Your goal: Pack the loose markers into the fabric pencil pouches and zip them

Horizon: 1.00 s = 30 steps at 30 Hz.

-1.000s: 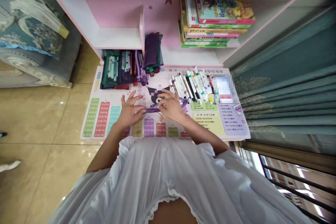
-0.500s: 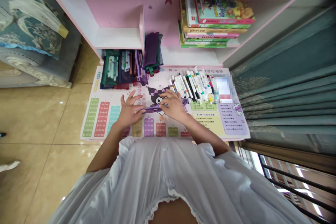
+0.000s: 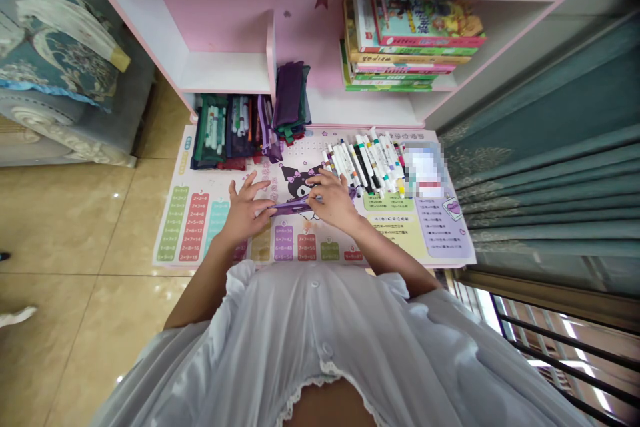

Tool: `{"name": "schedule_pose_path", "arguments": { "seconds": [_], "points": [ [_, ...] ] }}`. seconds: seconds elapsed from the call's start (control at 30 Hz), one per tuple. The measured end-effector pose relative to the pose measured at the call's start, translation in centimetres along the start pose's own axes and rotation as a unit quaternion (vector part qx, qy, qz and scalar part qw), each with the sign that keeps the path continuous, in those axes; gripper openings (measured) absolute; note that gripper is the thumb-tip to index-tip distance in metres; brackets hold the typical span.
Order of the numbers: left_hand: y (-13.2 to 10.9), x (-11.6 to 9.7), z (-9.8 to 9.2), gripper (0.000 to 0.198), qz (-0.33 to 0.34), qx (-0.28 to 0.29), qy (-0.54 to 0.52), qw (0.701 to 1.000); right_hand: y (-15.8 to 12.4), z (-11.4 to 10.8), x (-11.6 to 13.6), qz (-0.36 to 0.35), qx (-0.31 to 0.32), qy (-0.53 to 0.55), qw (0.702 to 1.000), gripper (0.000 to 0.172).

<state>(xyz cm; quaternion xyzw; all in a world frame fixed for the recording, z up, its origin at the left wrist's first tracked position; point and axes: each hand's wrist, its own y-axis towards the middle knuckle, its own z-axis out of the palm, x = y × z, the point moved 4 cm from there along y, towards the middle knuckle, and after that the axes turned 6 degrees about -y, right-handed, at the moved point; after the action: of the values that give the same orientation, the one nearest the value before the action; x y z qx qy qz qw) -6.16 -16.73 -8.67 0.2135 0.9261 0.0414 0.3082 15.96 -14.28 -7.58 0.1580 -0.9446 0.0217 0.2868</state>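
Observation:
A purple zip pouch lies stretched between my hands, low over the desk mat. My left hand pinches its left end between thumb and forefinger, the other fingers spread. Near its right part, my right hand is closed on the pouch's upper edge; the pouch's far right end shows past my fingers. Beyond my right hand lies a heap of white-barrelled markers with mixed cap colours. Filled mesh pouches in green, navy and purple lie at the back left, pens showing through. Folded dark purple and green pouches are stacked beside them.
The printed desk mat covers the desk. A pink-and-white shelf rises behind, holding a stack of books on the right. A blurred pale object sits right of the markers. Teal curtains hang at the right.
My right hand has shifted slightly to the right along the purple pouch. My left hand keeps its pinch on the left end, almost unmoved.

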Motion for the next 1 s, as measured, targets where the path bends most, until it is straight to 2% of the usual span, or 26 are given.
{"name": "schedule_pose_path", "arguments": {
  "seconds": [1.0],
  "points": [
    [0.0,0.4,-0.3,0.027,-0.001,-0.016,0.004,1.0,-0.1,-1.6,-1.2,0.03,-0.014,-0.024,0.999,0.018]
  ]
}}
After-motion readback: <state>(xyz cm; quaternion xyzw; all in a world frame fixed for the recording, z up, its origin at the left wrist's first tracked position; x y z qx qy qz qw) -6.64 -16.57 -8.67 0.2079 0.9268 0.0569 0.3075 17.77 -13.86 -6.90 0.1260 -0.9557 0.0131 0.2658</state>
